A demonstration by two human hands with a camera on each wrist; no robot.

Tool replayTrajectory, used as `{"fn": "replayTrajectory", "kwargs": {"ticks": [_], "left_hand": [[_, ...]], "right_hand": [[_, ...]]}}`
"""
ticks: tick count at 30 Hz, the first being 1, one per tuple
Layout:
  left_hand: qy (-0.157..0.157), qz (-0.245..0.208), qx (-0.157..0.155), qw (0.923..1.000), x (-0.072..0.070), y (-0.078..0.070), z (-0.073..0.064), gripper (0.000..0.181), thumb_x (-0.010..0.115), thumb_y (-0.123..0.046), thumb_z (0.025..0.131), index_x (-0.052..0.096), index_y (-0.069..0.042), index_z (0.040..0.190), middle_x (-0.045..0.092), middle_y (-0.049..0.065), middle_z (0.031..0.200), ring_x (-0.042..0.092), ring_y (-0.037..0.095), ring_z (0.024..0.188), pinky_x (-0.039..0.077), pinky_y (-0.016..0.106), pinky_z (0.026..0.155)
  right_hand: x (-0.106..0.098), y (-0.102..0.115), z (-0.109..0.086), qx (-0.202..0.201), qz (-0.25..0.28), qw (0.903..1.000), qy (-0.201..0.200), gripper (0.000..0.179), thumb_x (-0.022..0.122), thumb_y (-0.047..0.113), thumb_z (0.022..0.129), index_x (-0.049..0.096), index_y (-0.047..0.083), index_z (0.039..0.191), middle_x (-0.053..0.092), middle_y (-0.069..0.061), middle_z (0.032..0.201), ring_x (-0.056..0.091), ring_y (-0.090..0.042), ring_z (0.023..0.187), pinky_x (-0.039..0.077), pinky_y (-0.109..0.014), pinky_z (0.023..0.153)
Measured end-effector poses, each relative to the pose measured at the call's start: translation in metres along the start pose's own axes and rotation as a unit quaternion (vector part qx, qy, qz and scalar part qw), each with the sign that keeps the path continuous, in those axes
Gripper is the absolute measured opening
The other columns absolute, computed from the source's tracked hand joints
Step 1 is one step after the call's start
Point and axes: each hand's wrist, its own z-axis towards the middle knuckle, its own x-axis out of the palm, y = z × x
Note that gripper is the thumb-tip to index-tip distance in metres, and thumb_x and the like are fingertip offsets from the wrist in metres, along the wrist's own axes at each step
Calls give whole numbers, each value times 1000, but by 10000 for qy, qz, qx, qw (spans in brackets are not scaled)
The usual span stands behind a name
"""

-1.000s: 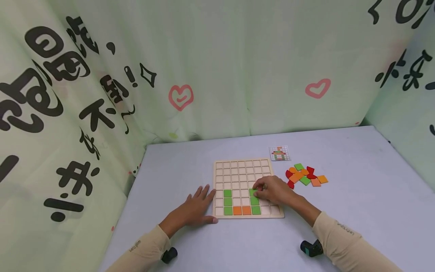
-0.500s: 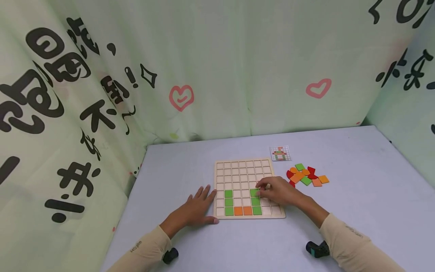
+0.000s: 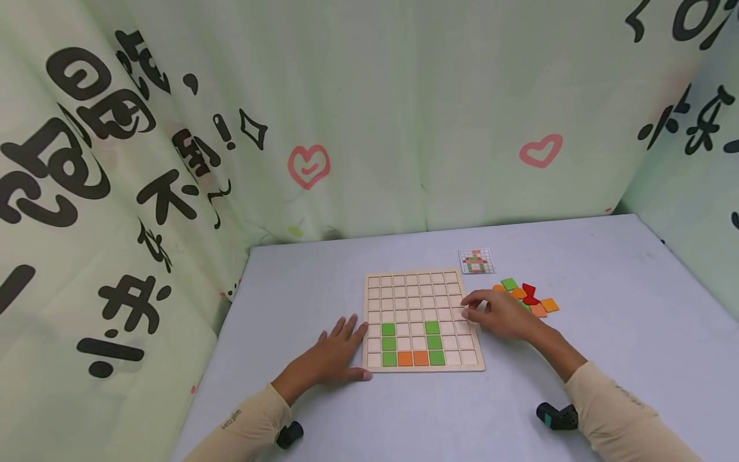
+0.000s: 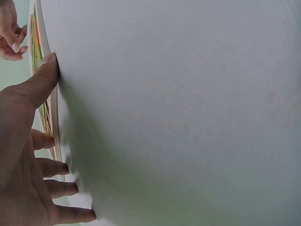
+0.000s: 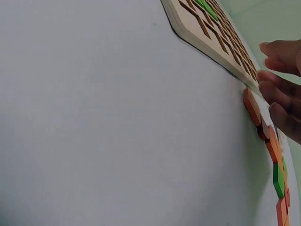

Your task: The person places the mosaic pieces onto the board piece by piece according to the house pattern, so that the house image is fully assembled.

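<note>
A square pale wooden board (image 3: 418,328), divided into small cells, lies flat between the hands on the white surface (image 3: 606,308). In it sit two columns of green square tiles (image 3: 434,342), joined along the near row by two orange square tiles (image 3: 405,359). The left hand (image 3: 335,351), fingers spread, rests against the board's left edge, grasping nothing. The right hand (image 3: 502,314), fingers loosely bent with nothing visible between them, is at its right edge, partly hiding a red, orange and green tile pile (image 3: 529,295); beyond lies a small printed card (image 3: 476,261)
</note>
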Motion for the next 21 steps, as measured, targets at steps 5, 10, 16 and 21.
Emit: {"fn": "replayTrajectory", "kwargs": {"ticks": [5, 10, 16, 21], "left_hand": [[-13, -55, 31, 10000, 0, 0, -1, 100, 67, -65, 85, 24, -16, 161, 19, 14, 168, 17, 39, 154, 30, 66, 114], [-52, -27, 73, 10000, 1, 1, -1, 100, 67, -66, 85, 24, -16, 161, 20, 14, 168, 17, 40, 154, 31, 66, 113], [-28, 14, 36, 10000, 3, 2, 1, 101, 66, -67, 85, 23, -17, 161, 19, 13, 168, 17, 39, 154, 31, 65, 114], [-11, -1, 20, 10000, 3, 2, 1, 101, 67, -66, 85, 23, -17, 161, 19, 13, 168, 17, 39, 155, 30, 65, 114]], "right_hand": [[-17, -12, 1, 412, -235, 9985, -287, 25, 70, 17, 93, 71, 5, 115, 67, -3, 94, 54, -17, 77, 46, -24, 59], [-27, -21, 2, 776, -457, 9947, -501, 29, 73, 19, 92, 70, 1, 115, 69, -13, 101, 58, -27, 92, 50, -31, 69], [-26, -30, 5, 946, -542, 9931, -425, 31, 74, 20, 91, 69, 0, 115, 68, -14, 102, 57, -31, 97, 52, -37, 75], [-23, -34, 8, 910, -674, 9925, -463, 29, 74, 19, 91, 70, 0, 113, 67, -12, 99, 57, -28, 94, 50, -37, 74]]}}
